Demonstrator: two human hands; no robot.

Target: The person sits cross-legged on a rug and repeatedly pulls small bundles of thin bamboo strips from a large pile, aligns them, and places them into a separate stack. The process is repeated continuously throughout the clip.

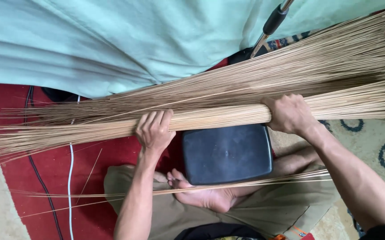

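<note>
The bundle of thin tan sticks (pixel 214 116) lay nearly level across the middle of the view, its long axis running from 8 o'clock to 2 o'clock. It rested above the dark square tray (pixel 226 153), which sat at 6 o'clock of the bundle's centre, just beside it. The left hand (pixel 155 130) was clamped over the bundle, fingers curled across its top at the 9 o'clock side of the tray. The right hand (pixel 289 114) was closed around the same bundle at the tray's 1 o'clock corner, knuckles upward. The two hands were well apart along the bundle.

A larger loose fan of sticks (pixel 317 66) spread behind the bundle toward 2 o'clock. A few single sticks (pixel 210 186) lay across the person's bare foot (pixel 205 195) and olive trousers (pixel 263 209) at 6 o'clock. A pale green cloth (pixel 112 40) covered the 12 o'clock area. A red mat (pixel 10 102) with a white cable (pixel 70 178) lay at 8 o'clock, and a patterned beige carpet (pixel 379 138) at 4 o'clock. A black-gripped rod (pixel 272 22) stood tilted at 1 o'clock.
</note>
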